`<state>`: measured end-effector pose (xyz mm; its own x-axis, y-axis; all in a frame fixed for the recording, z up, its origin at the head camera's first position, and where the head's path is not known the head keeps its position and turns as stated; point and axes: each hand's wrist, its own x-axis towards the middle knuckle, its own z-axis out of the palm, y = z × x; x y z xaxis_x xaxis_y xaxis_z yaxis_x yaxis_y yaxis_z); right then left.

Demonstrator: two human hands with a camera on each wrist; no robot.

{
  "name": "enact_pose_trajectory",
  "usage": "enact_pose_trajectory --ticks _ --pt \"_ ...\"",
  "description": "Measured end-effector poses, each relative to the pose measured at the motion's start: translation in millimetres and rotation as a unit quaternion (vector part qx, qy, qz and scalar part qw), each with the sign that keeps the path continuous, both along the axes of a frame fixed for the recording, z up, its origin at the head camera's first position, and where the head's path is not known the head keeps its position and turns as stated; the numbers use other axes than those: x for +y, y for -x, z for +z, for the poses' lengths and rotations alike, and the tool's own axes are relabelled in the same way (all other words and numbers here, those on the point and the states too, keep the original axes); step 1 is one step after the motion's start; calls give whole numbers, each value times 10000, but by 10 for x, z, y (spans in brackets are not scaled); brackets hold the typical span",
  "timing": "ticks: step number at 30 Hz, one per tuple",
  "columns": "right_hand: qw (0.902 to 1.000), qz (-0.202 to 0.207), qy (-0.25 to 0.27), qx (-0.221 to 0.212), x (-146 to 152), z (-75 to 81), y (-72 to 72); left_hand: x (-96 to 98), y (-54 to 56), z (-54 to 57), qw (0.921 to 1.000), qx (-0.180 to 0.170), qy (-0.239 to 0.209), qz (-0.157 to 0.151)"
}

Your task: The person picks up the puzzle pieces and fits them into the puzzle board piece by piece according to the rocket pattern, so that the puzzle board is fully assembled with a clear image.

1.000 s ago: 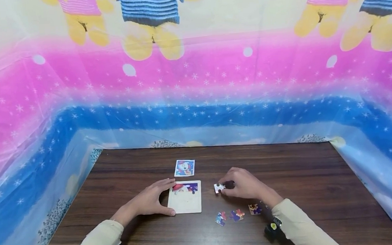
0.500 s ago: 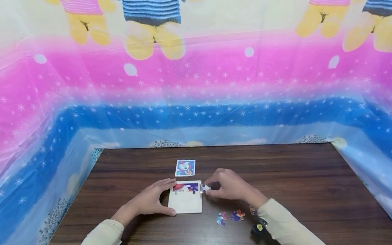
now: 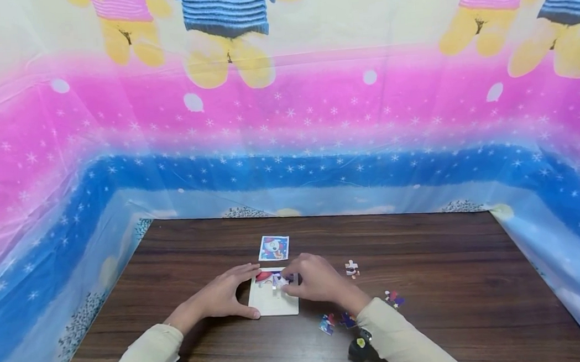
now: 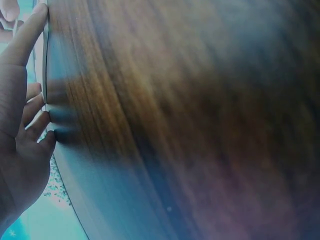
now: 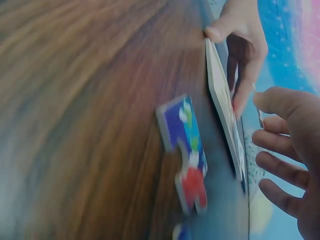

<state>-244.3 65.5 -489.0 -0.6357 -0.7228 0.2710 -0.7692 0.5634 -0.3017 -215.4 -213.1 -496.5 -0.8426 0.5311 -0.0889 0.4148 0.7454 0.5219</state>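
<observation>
My left hand (image 3: 221,294) holds a pale puzzle tray (image 3: 272,304) by its left side, fingers at the far corner and thumb at the near one. Over the tray's upper part, my right hand (image 3: 317,279) pinches a light-coloured jigsaw piece (image 3: 278,282) between thumb and fingers. A row of red, white and purple pieces (image 3: 264,276) lies along the tray's far edge, partly hidden by the right hand. From the right wrist, the pinched piece (image 5: 258,105) shows as a thin edge above the tray (image 5: 220,85).
Behind the tray lies a small picture card (image 3: 274,248). Several loose pieces are on the table: a white one (image 3: 352,268) to the right, a purple one (image 3: 394,298) by the right sleeve, and a blue-red one (image 3: 327,324) nearer. A patterned cloth (image 3: 289,172) hangs behind.
My right hand has carried its piece left from the table to above the tray. Loose pieces at the right have come into view behind it. The left hand stays on the tray.
</observation>
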Motion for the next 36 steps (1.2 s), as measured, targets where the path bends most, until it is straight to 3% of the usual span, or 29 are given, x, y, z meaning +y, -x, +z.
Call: enact_pose_trajectory --ticks 25,36 --pt "9968 23 -487 639 -463 -141 2 -24 10 -40 9999 138 15 -74" --pt "9967 -173 -697 366 -492 -149 -13 -22 -2 -22 9999 76 -42 -91"
